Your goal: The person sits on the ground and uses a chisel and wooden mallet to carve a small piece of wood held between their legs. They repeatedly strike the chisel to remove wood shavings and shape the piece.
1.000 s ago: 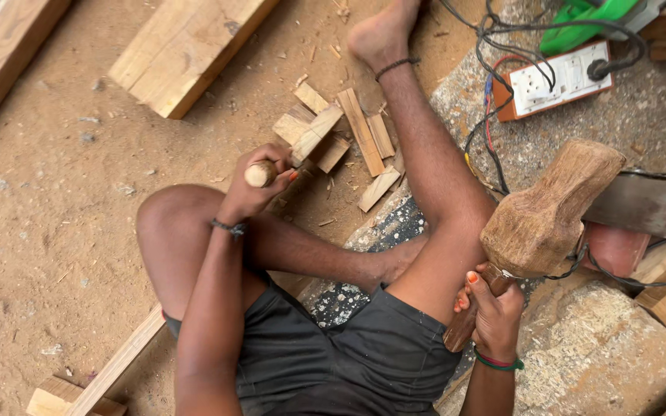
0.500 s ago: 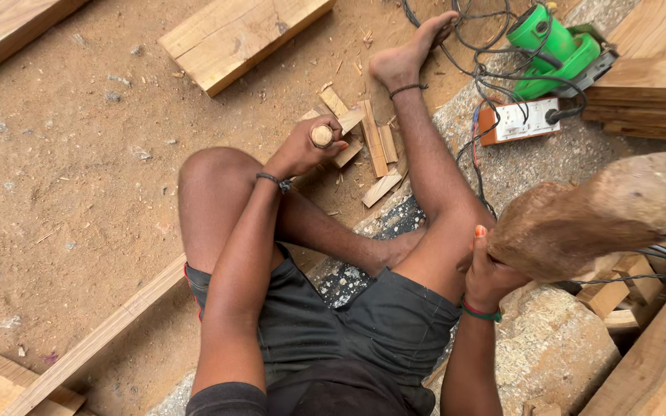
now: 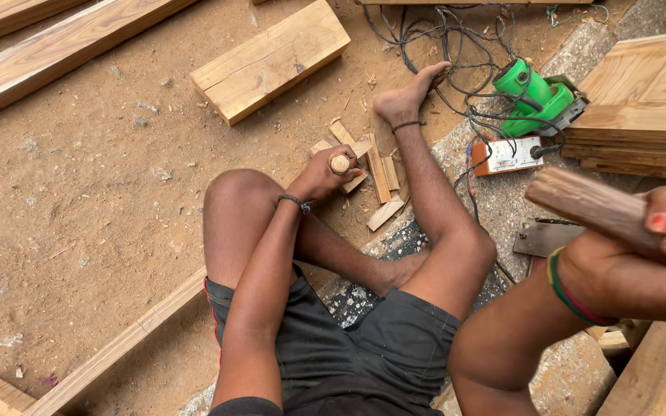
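Outdoors: sandy ground [image 3: 79, 192], wood offcuts [image 3: 375, 181], green power tool [image 3: 537, 96].

Green power tool [image 3: 537, 98] at two o'clock, black cables [image 3: 433, 31] tangled beside it. Orange-and-white socket box [image 3: 507, 156] just below. Shorts [image 3: 364, 347] dark grey, red piping at the hem. Right hand [image 3: 641, 254] at three o'clock: red-painted nails, a red-and-green wristband [image 3: 563, 286], brown wooden handle [image 3: 603, 212]. Left hand [image 3: 321, 176] shows a black wristband [image 3: 293, 202]. Sandy ground [image 3: 79, 192] reddish-tan; wood block [image 3: 271, 60] pale yellow.
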